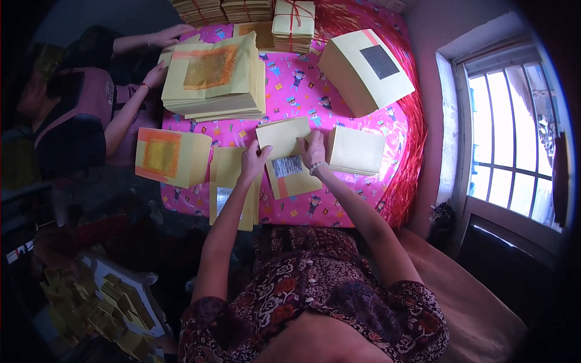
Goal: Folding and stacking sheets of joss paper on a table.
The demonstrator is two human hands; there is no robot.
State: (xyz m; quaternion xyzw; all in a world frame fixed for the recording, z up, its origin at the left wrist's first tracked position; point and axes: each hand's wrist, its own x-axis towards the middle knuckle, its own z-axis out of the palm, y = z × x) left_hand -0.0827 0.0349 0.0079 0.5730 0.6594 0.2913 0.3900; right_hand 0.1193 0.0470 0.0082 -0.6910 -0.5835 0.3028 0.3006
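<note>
My left hand (253, 158) and my right hand (313, 151) both pinch a pale yellow paper sheet (282, 137), folded up over a sheet with a silver foil square (288, 167) on the pink patterned table cover (302, 91). A flat stack of yellow sheets with silver foil (229, 187) lies under my left wrist. A small plain yellow stack (356, 150) sits just right of my right hand.
A person at the left rests both hands (160, 57) on a tall stack with gold foil (212, 75). Another gold-foil stack (164, 157) lies left; a silver-foil stack (366, 69) lies at the back right. Tied bundles (293, 24) stand at the far edge. A window (514, 145) is at the right.
</note>
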